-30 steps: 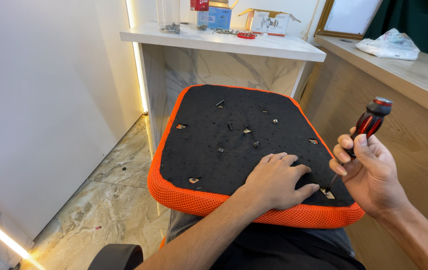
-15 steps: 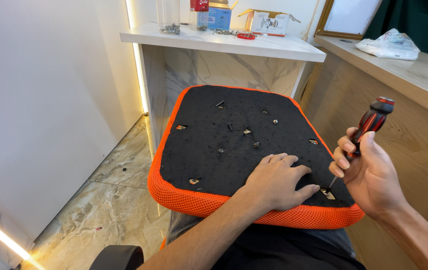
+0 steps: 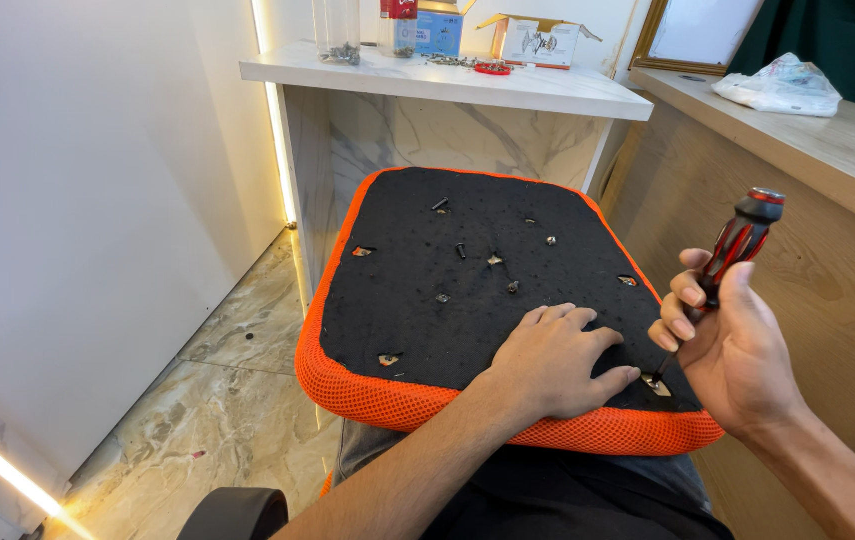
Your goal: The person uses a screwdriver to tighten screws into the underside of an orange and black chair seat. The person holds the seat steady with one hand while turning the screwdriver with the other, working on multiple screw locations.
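An upturned chair seat lies across my lap, black underside up, with an orange mesh rim. My left hand rests flat on its near right part, fingers spread. My right hand grips a red and black screwdriver, held nearly upright. Its tip sits at a metal fitting near the seat's front right corner. Several loose screws and screw holes dot the black surface.
A white marble-fronted counter stands behind the seat with a cardboard box, jars and small hardware. A wooden counter with a white bag runs along the right. A white wall is left, marble floor below.
My right hand has turned the screwdriver slightly, its handle shifting a little. My left hand and the seat stay put.
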